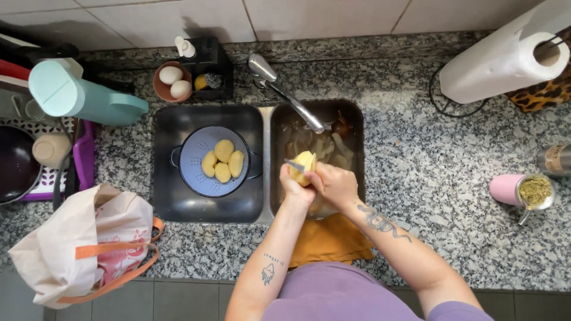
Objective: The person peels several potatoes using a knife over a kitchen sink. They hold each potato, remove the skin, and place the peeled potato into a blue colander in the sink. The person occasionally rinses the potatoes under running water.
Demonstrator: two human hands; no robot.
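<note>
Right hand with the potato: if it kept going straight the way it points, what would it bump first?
Probably the left hand. The right hand points leftward at the half-peeled yellow potato both hands grip over the steel sink's right basin. Past that, likely the divider, though depth is unclear.

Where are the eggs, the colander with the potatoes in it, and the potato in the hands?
eggs (171, 75): head view, on the top of the upper egg in the brown bowl.
colander (193, 151): head view, on its bare perforated bottom.
potato (304, 161): head view, on its peeled yellow side above the fingers.
</note>
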